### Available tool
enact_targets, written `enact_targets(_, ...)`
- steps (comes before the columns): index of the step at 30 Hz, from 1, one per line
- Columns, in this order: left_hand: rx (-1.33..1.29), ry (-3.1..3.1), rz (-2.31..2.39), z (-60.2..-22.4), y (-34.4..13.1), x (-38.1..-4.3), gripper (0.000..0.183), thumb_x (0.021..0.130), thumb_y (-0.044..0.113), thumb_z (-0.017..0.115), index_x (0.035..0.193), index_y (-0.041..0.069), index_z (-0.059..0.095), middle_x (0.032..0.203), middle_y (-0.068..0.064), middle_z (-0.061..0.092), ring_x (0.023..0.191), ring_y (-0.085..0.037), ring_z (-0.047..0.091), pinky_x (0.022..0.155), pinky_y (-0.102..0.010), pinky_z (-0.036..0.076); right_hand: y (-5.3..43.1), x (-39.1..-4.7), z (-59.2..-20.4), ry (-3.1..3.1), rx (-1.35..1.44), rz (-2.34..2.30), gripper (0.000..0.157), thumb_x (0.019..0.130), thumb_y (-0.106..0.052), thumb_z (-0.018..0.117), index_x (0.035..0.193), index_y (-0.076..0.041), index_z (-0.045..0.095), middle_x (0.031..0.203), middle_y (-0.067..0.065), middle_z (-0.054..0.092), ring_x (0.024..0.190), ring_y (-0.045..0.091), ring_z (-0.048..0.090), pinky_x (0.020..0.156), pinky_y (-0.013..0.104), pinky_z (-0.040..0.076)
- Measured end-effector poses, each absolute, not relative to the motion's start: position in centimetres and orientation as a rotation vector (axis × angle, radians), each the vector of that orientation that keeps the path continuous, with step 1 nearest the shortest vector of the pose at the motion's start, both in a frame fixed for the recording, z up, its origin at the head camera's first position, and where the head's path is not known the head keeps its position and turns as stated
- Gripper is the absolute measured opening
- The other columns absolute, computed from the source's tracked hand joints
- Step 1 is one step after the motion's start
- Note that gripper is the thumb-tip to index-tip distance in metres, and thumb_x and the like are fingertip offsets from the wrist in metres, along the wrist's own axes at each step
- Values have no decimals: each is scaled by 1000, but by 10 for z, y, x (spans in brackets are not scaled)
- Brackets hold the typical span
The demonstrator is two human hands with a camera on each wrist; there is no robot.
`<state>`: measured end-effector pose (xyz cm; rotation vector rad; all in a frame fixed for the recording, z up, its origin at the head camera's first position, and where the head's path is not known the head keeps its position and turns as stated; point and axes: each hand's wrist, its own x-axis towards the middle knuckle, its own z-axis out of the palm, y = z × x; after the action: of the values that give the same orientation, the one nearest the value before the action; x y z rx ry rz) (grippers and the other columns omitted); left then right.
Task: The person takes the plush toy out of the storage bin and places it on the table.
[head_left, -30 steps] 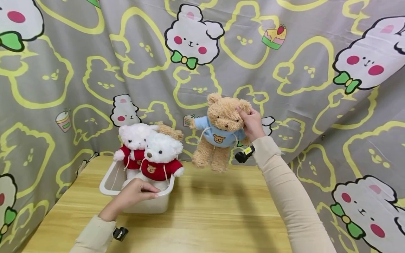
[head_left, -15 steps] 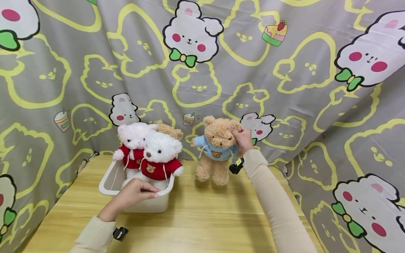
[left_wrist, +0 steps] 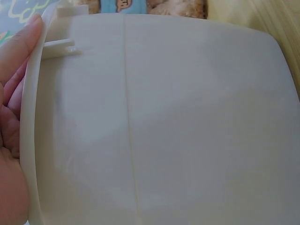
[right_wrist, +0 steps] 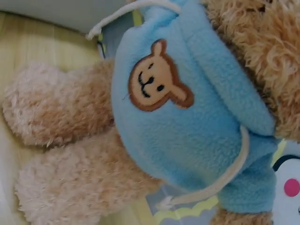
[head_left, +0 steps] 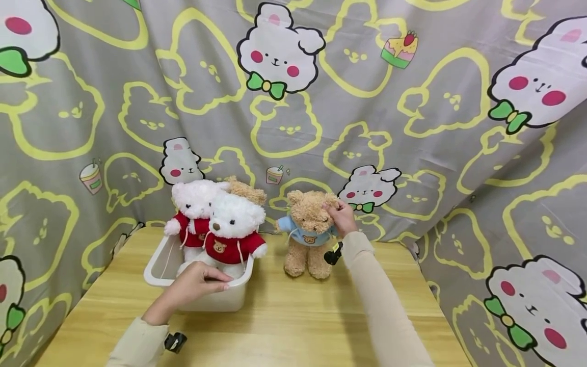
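Note:
A light brown teddy bear (head_left: 300, 257) in a light blue hooded sweater stands upright toward the back of the wooden table, its feet at the tabletop. My right hand (head_left: 343, 218) pinches the side of its head by the ear. In the right wrist view the blue sweater (right_wrist: 187, 126) shows a bear-face patch and white drawstrings. On the left, my left hand (head_left: 194, 285) grips the front rim of a white plastic bin (head_left: 215, 300). Two white teddy bears in red sweaters, one in front (head_left: 236, 216) and one behind (head_left: 194, 199), sit in that bin.
Behind the white bears, a patch of brown plush (head_left: 247, 189) shows in the bin, mostly hidden. A grey patterned curtain (head_left: 293, 117) hangs along the back and sides of the wooden table (head_left: 284, 326).
My right hand has lowered the brown teddy bear from the air down to the tabletop, shifting slightly left. My left hand has stayed on the bin's rim.

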<state>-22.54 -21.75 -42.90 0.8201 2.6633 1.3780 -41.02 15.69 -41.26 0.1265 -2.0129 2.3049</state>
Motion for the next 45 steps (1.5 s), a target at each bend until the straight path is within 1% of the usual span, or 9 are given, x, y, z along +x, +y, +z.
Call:
enact_targets(4, 816, 2661, 1389, -428, -217, -225, 19, 81, 19, 74, 90, 3, 76, 86, -4, 73, 77, 0, 61, 64, -21, 52, 157, -408, -418, -2179, 197, 2183, 26, 88, -15, 68, 73, -15, 47, 53, -5, 32, 45, 8, 31, 51, 25, 36)
enact_targets(11, 834, 2664, 1396, -428, -215, -227, 19, 82, 19, 74, 91, 2, 76, 87, -5, 73, 76, 0, 61, 63, -21, 52, 147, -402, -423, -2365, 268, 1968, 38, 87, -20, 69, 74, -9, 35, 61, -1, 32, 54, 11, 34, 59, 33, 41)
enact_targets(14, 843, 2661, 1393, -428, -215, -228, 19, 82, 18, 74, 91, 2, 75, 86, -5, 73, 76, 0, 61, 63, -21, 51, 142, -402, -425, -2421, 262, 1853, 19, 89, -18, 67, 92, -6, 53, 62, -1, 41, 55, 10, 39, 60, 32, 43)
enact_targets(17, 841, 2662, 1383, -426, -215, -228, 19, 82, 19, 74, 91, 2, 76, 86, -5, 73, 75, 0, 60, 62, -21, 51, 138, -403, -427, -2452, 265, 1746, 32, 90, -16, 65, 120, -6, 57, 65, -1, 50, 55, 11, 45, 58, 29, 44)
enact_targets(20, 835, 2669, 1375, -424, -215, -228, 19, 81, 19, 74, 91, 4, 76, 87, -4, 73, 75, 0, 60, 62, -21, 51, 134, -404, -425, -2428, 233, 1691, 36, 92, -16, 63, 125, -4, 55, 69, 3, 50, 58, 15, 45, 59, 29, 42)
enact_targets(23, 822, 2666, 1374, -423, -214, -227, 19, 81, 20, 74, 92, 4, 76, 87, -3, 73, 75, 1, 60, 63, -21, 51, 133, -406, -423, -2422, 203, 1655, 39, 92, -15, 62, 128, -3, 52, 82, 10, 51, 68, 22, 46, 66, 34, 40)
enact_targets(26, 828, 2659, 1379, -424, -214, -227, 19, 81, 20, 74, 91, 4, 76, 87, -4, 73, 76, 0, 61, 63, -21, 51, 135, -408, -424, -2460, 221, 1636, 51, 92, -12, 61, 139, -3, 43, 115, 18, 53, 100, 31, 52, 86, 39, 45)
enact_targets(30, 857, 2661, 1381, -427, -213, -227, 19, 82, 20, 74, 91, 3, 76, 87, -4, 73, 76, 1, 61, 63, -21, 51, 138, -410, -425, -2465, 275, 1678, 58, 92, -11, 62, 144, -6, 35, 144, 18, 39, 132, 34, 35, 105, 47, 35)
enact_targets(45, 837, 2644, 1384, -425, -216, -223, 20, 82, 21, 73, 92, 4, 76, 88, -5, 73, 78, -1, 62, 65, -21, 52, 102, -384, -378, -2246, 436, 1902, 49, 98, -25, 53, 142, -7, 40, 146, 15, 38, 133, 31, 36, 107, 47, 32)
